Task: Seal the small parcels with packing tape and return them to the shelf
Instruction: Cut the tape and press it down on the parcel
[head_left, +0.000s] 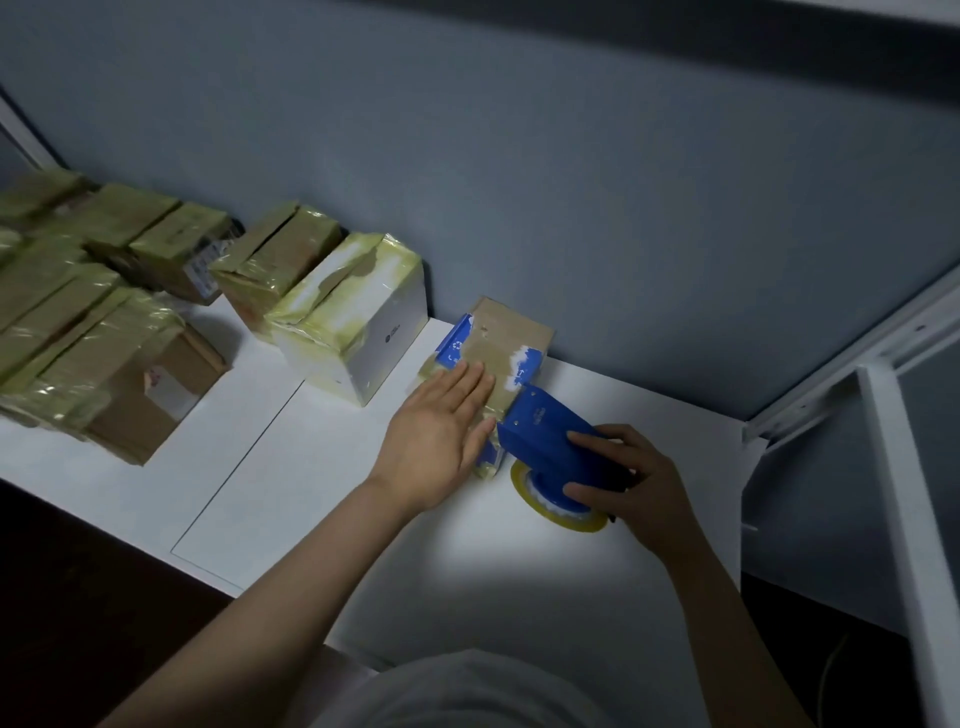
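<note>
White shelf board (322, 519) under a blue-grey wall (519, 156), seen from above by the person working at it, in dim light with one bright patch. A small parcel (511, 338), brown card with blue printed edges, lies flat on the board; its far end sits at or very near the wall, and whether it touches cannot be told. Its long axis runs from the person toward the wall, leaning slightly to the right at the far end. The left hand (441, 415) lies flat on the near left part of the parcel's top, fingers straight and together, pressing it down. The right hand (639, 483) curls its fingers and thumb round a blue tape dispenser (545, 431), whose front edge meets the near right part of the parcel's top, its yellowish tape roll (550, 512) hanging just beside the parcel's near end. Glossy tape seems to cover the near end already, while the far half of the top looks bare card, so this parcel appears to be midway through sealing. Just left of the parcel stands a white box (358, 332) banded in yellowish tape, and farther left a cluster of brown taped parcels (93, 338), stacked and wrapped, which suggests most of the batch is done. What looks left is finishing this strip, cutting it, and sliding the parcel in beside the others. Right of the parcel, a white metal shelf frame (883, 415) rises.
</note>
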